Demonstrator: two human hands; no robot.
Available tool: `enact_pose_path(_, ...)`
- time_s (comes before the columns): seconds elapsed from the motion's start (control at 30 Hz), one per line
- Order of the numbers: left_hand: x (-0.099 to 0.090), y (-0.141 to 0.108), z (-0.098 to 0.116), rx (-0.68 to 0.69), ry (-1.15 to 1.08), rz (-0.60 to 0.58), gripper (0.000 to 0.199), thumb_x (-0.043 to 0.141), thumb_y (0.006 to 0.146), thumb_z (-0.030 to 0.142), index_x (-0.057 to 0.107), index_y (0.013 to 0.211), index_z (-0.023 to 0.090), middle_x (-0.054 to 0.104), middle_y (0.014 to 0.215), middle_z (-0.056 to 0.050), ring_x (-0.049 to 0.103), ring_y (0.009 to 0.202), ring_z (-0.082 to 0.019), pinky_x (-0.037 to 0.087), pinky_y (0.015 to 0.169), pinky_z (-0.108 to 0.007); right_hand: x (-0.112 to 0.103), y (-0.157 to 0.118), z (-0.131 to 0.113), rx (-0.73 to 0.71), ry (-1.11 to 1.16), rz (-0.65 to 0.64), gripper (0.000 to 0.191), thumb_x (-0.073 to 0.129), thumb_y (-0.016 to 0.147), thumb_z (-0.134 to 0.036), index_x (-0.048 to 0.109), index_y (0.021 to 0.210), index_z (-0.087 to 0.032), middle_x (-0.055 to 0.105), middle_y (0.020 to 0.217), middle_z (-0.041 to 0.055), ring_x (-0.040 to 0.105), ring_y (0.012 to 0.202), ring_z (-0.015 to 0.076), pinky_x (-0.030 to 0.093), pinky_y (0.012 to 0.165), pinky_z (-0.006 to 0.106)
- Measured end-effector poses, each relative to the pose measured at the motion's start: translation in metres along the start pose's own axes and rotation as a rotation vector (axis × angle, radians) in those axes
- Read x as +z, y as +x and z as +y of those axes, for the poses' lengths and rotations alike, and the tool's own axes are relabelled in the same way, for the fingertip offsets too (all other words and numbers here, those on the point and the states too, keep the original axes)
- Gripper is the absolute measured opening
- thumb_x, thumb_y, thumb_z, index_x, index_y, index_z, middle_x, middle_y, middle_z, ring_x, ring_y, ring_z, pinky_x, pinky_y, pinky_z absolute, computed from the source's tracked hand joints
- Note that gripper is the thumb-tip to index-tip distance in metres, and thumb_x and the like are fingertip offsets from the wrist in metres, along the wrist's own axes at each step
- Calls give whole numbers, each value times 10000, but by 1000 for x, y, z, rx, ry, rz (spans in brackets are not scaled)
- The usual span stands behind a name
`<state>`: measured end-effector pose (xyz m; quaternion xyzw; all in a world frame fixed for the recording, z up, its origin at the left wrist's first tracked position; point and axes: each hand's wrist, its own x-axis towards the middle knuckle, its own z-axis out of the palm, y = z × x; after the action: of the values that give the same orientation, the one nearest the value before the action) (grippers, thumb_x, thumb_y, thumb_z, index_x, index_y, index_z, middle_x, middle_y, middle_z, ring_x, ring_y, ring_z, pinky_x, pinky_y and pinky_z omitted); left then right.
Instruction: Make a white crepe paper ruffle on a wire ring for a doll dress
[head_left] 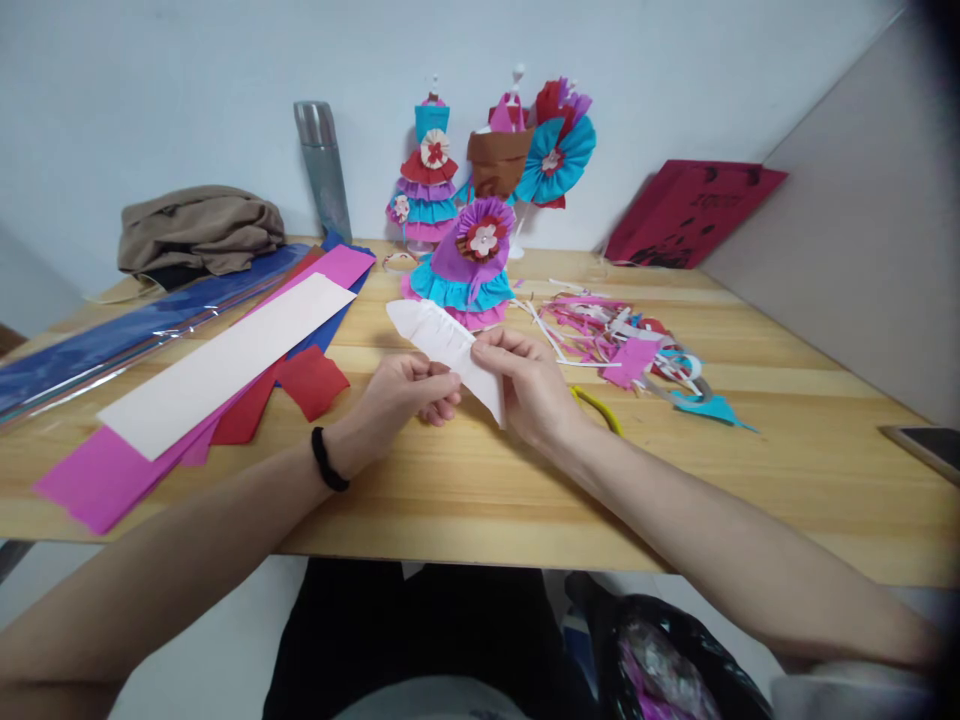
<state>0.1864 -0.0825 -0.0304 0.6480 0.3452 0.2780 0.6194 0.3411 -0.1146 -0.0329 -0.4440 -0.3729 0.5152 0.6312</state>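
Observation:
A piece of white crepe paper (439, 335), with one pointed end and small creases along its upper edge, is held above the wooden table. My left hand (416, 390) pinches its lower edge between thumb and fingers. At the right end, my right hand (529, 380) grips the same piece with thumb and fingers closed. Just behind the paper stands a small paper dress (469, 270) in purple, blue and pink, with a flower on its front. Beside my right hand lies a yellow-handled tool (598, 410), partly hidden by the wrist.
Crepe paper strips (232, 365) and a red piece (313, 383) lie left. Paper scraps (630, 350) spread at right. Behind are a tiered paper dress (427, 190), a brown paper piece with flowers (500, 160), a flask (324, 170), cloth (199, 228) and a red bag (690, 215).

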Motion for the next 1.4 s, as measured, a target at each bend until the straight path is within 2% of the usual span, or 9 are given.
enact_pose_path(0.17, -9, -18, 13, 299, 253, -155, 446, 509, 871, 406, 524, 496, 166, 535, 494, -9, 508, 487, -96, 408, 492, -230, -5, 5, 1, -71, -143, 39, 187, 726, 582, -294, 583, 663, -204, 581, 586, -36, 488, 523, 107, 352, 511, 251)
enact_pose_path(0.33, -22, -21, 23, 778, 575, 330, 290, 496, 902, 346, 638, 700, 195, 682, 739, -57, 611, 731, -168, 498, 737, -333, -6, 5, 0, -160, -401, -74, 162, 683, 618, -324, 588, 673, -205, 553, 571, -27, 476, 512, 118, 338, 504, 264)
enact_pose_path(0.4, -25, -13, 22, 869, 777, 323, 191, 528, 872, 296, 687, 853, 191, 723, 904, -75, 637, 888, -201, 480, 866, -375, -5, 3, 0, -198, -461, -128, 144, 663, 639, -322, 585, 666, -203, 522, 561, -33, 462, 518, 114, 335, 516, 265)
enact_pose_path(0.5, -25, -2, 15, 794, 923, 173, 234, 480, 864, 259, 706, 843, 200, 711, 869, -69, 620, 941, -217, 479, 834, -356, -3, -1, -2, -235, -536, -168, 113, 637, 644, -296, 586, 669, -198, 488, 555, -40, 439, 527, 109, 335, 526, 259)
enact_pose_path(0.67, -18, -1, 9, 660, 919, 27, 336, 422, 835, 170, 511, 511, 184, 560, 576, -24, 496, 616, -149, 410, 675, -316, -3, -5, -5, -321, -679, -205, 75, 587, 678, -250, 609, 718, -190, 508, 590, -29, 473, 573, 125, 379, 576, 274)
enact_pose_path(0.83, -17, -2, 9, 620, 833, 137, 326, 443, 805, 175, 437, 480, 197, 501, 500, -9, 444, 588, -149, 355, 614, -302, -8, -5, -5, -452, -789, -277, 248, 606, 731, -226, 643, 976, -203, 640, 742, 0, 599, 699, 166, 463, 711, 319)
enact_pose_path(1.13, -16, 1, 6, 657, 839, 283, 300, 462, 772, 169, 449, 474, 204, 492, 516, -19, 462, 617, -168, 350, 607, -315, -10, -9, -4, -546, -1072, -172, 506, 621, 744, -185, 566, 1239, -273, 732, 980, 59, 673, 902, 275, 477, 817, 421)
enact_pose_path(1.27, -17, -4, 11, 600, 779, 249, 315, 430, 806, 170, 476, 496, 202, 516, 539, -22, 484, 651, -167, 370, 626, -308, -10, -7, -3, -512, -946, -135, 397, 618, 771, -222, 563, 1163, -247, 714, 938, 53, 668, 880, 252, 489, 772, 393)
enact_pose_path(1.4, -17, -5, 14, 587, 744, 197, 328, 428, 819, 176, 471, 495, 201, 524, 539, -20, 486, 656, -166, 385, 648, -306, -9, -7, -7, -549, -906, -60, 56, 601, 786, -245, 604, 835, -218, 658, 767, 31, 603, 721, 198, 448, 688, 349)
